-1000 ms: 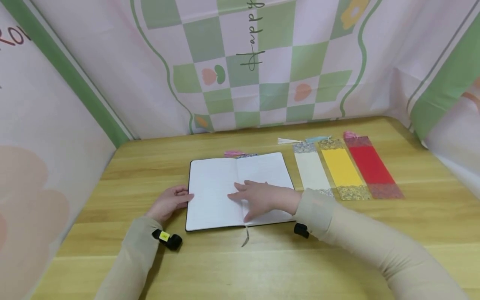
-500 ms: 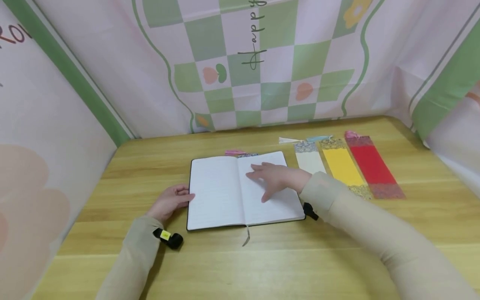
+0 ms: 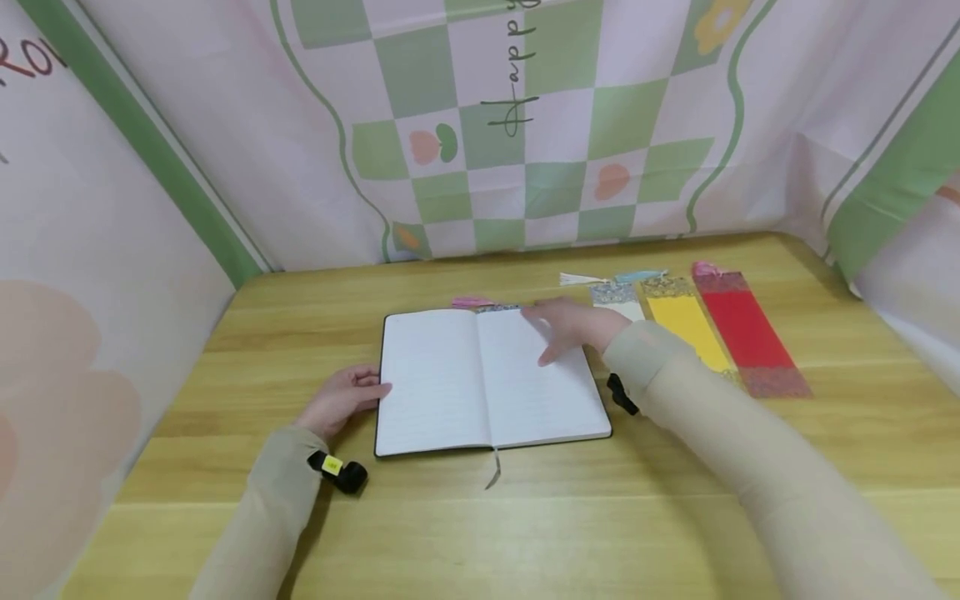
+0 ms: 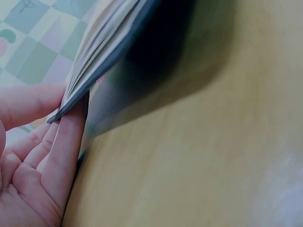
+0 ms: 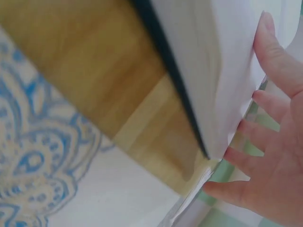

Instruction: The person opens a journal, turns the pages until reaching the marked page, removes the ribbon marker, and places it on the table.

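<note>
An open notebook [image 3: 431, 383] with blank white pages and a dark cover lies on the table. At its left edge my left hand [image 3: 341, 400] pinches the cover and pages, thumb above and fingers underneath; in the left wrist view that corner is lifted off the wood. My right hand [image 3: 573, 325], fingers spread, reaches over the upper right page, its fingertips right at the top edge. The right wrist view shows the same fingers [image 5: 255, 135] along the page border. Beyond the notebook's top edge peeks a patterned bookmark end [image 3: 498, 308] with a pink tassel [image 3: 472, 302]; its rest is hidden.
Right of the notebook lie a white bookmark [image 3: 617, 308], partly covered by my arm, a yellow one [image 3: 678, 321] and a red one [image 3: 750, 329], all tasselled. A ribbon marker [image 3: 492, 471] hangs below the spine. Printed curtains [image 3: 300, 167] border the table.
My right hand has moved from the notebook's centre fold up and rightward to the top of the right page. My left hand keeps its hold on the left edge.
</note>
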### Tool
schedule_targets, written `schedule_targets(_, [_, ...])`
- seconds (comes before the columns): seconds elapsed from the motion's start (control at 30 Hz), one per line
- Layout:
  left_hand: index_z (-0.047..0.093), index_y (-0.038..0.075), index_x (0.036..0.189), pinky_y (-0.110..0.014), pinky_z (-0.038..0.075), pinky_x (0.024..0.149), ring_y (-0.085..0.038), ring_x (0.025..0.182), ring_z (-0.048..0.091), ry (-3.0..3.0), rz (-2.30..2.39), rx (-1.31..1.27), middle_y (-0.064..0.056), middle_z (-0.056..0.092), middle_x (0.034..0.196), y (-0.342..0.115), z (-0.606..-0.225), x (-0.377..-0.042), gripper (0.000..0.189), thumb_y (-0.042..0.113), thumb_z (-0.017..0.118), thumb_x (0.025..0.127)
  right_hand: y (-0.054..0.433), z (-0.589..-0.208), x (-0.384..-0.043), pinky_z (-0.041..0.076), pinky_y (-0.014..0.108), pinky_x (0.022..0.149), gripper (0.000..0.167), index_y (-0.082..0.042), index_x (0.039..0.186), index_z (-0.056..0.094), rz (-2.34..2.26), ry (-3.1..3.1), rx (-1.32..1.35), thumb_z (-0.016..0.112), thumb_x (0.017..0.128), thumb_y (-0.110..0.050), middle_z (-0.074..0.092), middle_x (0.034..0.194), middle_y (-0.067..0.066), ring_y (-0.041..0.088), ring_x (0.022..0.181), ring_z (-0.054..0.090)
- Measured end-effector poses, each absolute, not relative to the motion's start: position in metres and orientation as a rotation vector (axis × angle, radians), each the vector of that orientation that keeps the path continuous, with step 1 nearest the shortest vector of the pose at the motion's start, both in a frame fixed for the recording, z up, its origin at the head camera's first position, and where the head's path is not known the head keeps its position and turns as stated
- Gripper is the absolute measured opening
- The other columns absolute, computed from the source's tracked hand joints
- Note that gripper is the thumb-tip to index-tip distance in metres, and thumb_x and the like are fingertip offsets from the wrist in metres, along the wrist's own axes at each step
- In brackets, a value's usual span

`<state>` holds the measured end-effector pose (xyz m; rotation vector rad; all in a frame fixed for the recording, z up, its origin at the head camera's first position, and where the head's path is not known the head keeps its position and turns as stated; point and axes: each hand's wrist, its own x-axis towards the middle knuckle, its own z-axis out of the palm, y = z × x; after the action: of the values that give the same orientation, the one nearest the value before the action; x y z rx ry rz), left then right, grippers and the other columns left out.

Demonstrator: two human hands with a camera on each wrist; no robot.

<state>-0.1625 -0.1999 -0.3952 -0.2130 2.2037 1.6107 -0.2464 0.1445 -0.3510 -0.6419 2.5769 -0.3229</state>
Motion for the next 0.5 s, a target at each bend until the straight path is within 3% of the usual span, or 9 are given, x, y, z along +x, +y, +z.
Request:
schedule_targets(0.23, [0.041,-0.009,0.133,-0.038,0.047,0.100,-0.017,0.105,0.056,2.213,1.604,-0.212,-0.020,0.054,0.125,-0.1988,-0.3957,-0.1635,0.047,0.008,0.059,0.093,0.1526,-0.3510,-0.2563,0.016,0.064,0.111,0.090,-0.006,0.148,0.028,-0.303,2.645,-0.498,0.078,0.078,-0.032,0.023,0.151,0.027,0.052,0.138,0.013])
schedule_targets(0.5, [0.042,-0.007,0.133,-0.036,0.047,0.099,-0.018,0.105,0.055,2.213,1.600,-0.242,-0.019,0.055,0.125,-0.1990,-0.3972,-0.1639,0.047,0.009,0.060,0.092,0.1542,-0.3521,-0.2565,0.020,0.063,0.110,0.084,-0.007,0.145,0.036,-0.274,2.695,-0.504,0.078,0.077,-0.033,0.026,0.150,0.026,0.049,0.138,0.014])
